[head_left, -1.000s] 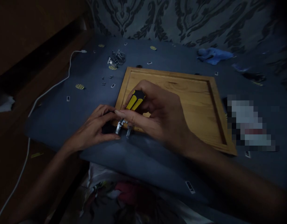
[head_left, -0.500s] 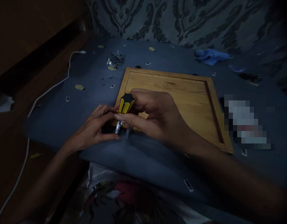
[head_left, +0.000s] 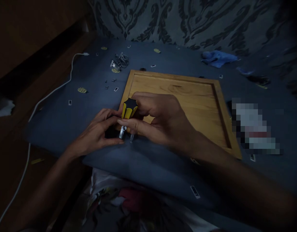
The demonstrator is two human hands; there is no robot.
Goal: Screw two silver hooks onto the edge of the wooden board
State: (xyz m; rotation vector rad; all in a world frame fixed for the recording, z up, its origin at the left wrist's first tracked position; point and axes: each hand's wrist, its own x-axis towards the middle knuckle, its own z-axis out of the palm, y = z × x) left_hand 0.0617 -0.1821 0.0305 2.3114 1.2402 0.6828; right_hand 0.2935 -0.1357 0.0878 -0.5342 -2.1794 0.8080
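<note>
My right hand (head_left: 160, 117) is closed around the yellow and black handle of a screwdriver (head_left: 129, 109), which stands nearly upright with its lower end hidden. Below it, a silver metal hinge (head_left: 121, 132) sits at the near left corner of a framed wooden panel (head_left: 182, 100). My left hand (head_left: 96, 133) grips the hinge from the left, its thumb against the near end and its fingers behind. The fingertips of both hands almost meet beside the screwdriver.
More metal hinges (head_left: 122, 60) lie beyond the panel's left side, with several small screws (head_left: 106, 87) nearer. A white cable (head_left: 52, 91) runs along the left edge. At the back right rests a blue plastic bag (head_left: 219, 59); a blurred-out packet (head_left: 256, 127) lies right of the panel.
The screwdriver handle has tilted and shifted slightly left and down, and my right hand has turned a little with it. My left hand stays in place on the hinge.
</note>
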